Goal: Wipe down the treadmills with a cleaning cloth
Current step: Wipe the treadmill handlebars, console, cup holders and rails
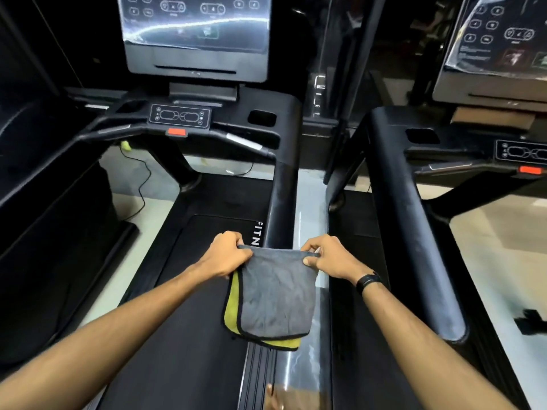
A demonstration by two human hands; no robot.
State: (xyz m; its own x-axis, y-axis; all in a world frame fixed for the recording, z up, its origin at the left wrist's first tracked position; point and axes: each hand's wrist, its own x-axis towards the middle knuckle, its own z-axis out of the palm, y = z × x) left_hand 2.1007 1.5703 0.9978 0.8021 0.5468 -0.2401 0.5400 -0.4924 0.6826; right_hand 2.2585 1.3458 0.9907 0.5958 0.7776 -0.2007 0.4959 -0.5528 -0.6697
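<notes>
above the treadmill belt, a folded grey and yellow cloth hangs. left hand and right hand each pinch a top corner in their grip.

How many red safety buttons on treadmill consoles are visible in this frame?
2: one red rectangular button below the centre treadmill's small control panel, one at the right treadmill's console near the frame edge. Others may lie outside view.

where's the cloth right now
In the head view, low centre: the cloth hangs between the left hand and right hand, just below the handrail.
</notes>
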